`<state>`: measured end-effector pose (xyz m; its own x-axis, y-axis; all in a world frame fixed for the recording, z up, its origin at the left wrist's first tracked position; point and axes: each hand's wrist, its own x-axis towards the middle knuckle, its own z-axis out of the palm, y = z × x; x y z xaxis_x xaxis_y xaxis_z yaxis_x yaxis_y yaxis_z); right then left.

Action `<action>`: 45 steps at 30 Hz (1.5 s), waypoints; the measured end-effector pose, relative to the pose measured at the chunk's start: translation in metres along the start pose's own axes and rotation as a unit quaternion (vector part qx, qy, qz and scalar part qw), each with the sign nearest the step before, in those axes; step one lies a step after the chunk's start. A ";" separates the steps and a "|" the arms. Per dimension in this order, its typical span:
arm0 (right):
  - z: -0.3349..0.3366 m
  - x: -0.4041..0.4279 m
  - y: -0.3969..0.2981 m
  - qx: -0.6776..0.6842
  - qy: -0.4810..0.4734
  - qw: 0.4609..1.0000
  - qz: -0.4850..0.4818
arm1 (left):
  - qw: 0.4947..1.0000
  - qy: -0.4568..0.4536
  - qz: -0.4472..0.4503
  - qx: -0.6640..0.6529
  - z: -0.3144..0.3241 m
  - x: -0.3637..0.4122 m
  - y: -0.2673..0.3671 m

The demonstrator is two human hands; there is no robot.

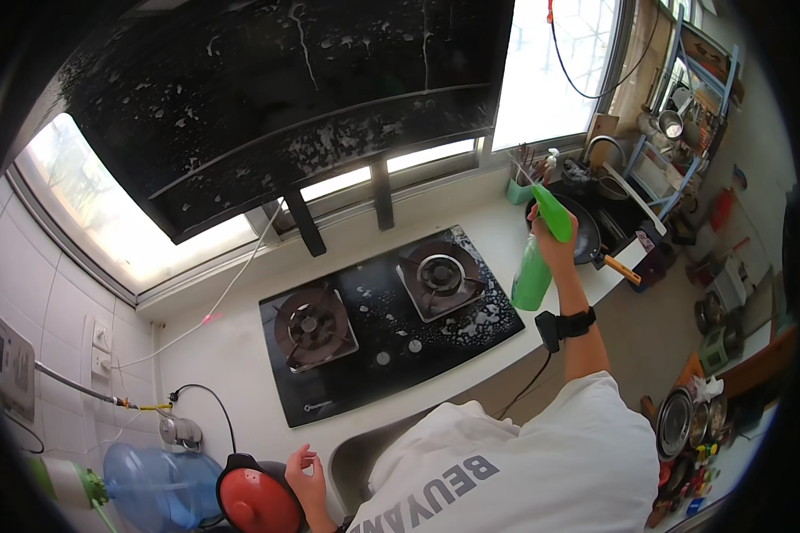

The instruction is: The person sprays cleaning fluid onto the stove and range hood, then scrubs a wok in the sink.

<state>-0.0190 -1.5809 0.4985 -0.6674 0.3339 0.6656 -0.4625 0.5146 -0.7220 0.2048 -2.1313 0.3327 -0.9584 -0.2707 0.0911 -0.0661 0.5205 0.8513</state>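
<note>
My right hand [555, 241] is wrapped around a green spray bottle [533, 276] by its neck and trigger head. The bottle is held over the counter's right end, in front of a frying pan [587, 233] with a wooden handle. My left hand [305, 474] is low at the front, fingers loosely curled with nothing seen in them. It is beside a red-lidded pot [257, 503]; whether they touch is unclear. White foam lies on the right side of the black gas hob [380, 383]. More foam spots and streaks cover the black range hood [240, 86].
A steel sink [347, 460] is set at the counter's front edge. To the left are a blue water jug [157, 486] and a gas hose [80, 383]. A white cord [240, 270] crosses to a wall socket [101, 363]. Chopsticks stand in a green holder [519, 192].
</note>
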 end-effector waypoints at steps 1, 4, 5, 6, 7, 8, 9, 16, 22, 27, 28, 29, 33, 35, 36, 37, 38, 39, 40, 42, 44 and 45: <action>-0.002 -0.001 0.001 0.010 0.016 1.000 0.005 | 1.000 0.000 0.001 0.000 0.001 0.001 0.000; -0.003 -0.001 -0.013 0.022 0.024 0.999 0.026 | 1.000 0.004 0.007 0.004 0.004 0.000 0.002; -0.003 -0.001 -0.017 0.024 0.018 0.999 0.041 | 1.000 0.005 0.006 0.004 0.005 0.000 0.002; -0.008 -0.002 -0.010 0.022 0.019 0.999 0.042 | 1.000 0.001 0.010 0.008 0.005 0.001 0.001; -0.013 -0.003 0.002 0.004 0.007 0.999 0.031 | 1.000 -0.001 0.014 0.011 0.005 0.001 0.000; -0.018 -0.004 0.011 -0.015 -0.004 1.000 0.020 | 1.000 -0.003 0.013 0.011 0.004 0.002 0.002; -0.017 -0.005 0.011 -0.014 -0.006 1.000 0.020 | 1.000 -0.007 0.010 0.019 0.004 0.003 0.004; -0.012 -0.008 0.014 0.011 0.041 0.996 0.076 | 0.999 -0.011 0.019 0.026 0.008 0.016 0.007; 0.018 -0.037 0.013 -0.022 0.002 0.999 0.038 | 0.998 -0.012 0.016 0.052 0.005 0.008 -0.015; 0.028 -0.061 -0.013 -0.060 -0.106 0.990 0.075 | 0.997 0.007 0.002 0.078 -0.009 0.002 0.006; 0.032 -0.062 -0.017 -0.060 -0.107 0.990 0.069 | 0.997 0.009 0.017 0.080 -0.011 0.002 0.007; 0.037 -0.065 -0.022 -0.019 -0.107 0.993 0.054 | 0.996 0.009 0.030 0.083 -0.013 0.000 0.006; 0.041 -0.067 -0.046 -0.008 -0.151 0.988 0.038 | 0.998 -0.004 0.011 0.066 -0.015 -0.006 -0.009; 0.048 -0.064 -0.060 0.016 -0.157 0.986 0.056 | 0.996 0.003 0.020 0.093 -0.017 -0.005 -0.016; 0.055 -0.063 -0.064 0.044 -0.165 0.983 0.073 | 0.996 0.005 0.030 0.082 -0.017 -0.006 -0.020; 0.063 -0.066 -0.057 0.066 -0.161 0.983 0.060 | 0.998 0.012 -0.006 0.069 -0.019 -0.010 -0.017; 0.066 -0.066 -0.057 0.054 -0.184 0.979 0.065 | 0.999 0.029 0.021 0.019 -0.011 0.001 -0.033; 0.067 -0.073 -0.051 0.055 -0.180 0.980 0.062 | 0.998 0.035 0.027 0.042 -0.013 0.011 -0.028; 0.072 -0.078 -0.054 0.043 -0.196 0.976 0.088 | 0.999 0.022 0.012 0.033 -0.018 0.014 -0.012; 0.083 -0.092 -0.046 0.002 -0.256 0.961 0.103 | 0.999 0.030 -0.001 0.019 -0.024 0.012 0.004; 0.099 -0.114 -0.029 0.022 -0.263 0.959 0.104 | 0.999 0.032 0.010 0.025 -0.029 0.010 0.005; 0.104 -0.124 -0.023 0.014 -0.273 0.955 0.114 | 0.999 0.024 0.002 0.025 -0.030 0.009 0.004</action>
<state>0.0139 -1.7165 0.4129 -0.9541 -0.0301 0.2979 -0.2787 0.4531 -0.8468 0.2043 -2.1563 0.3522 -0.9441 -0.3066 0.1211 -0.0767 0.5615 0.8239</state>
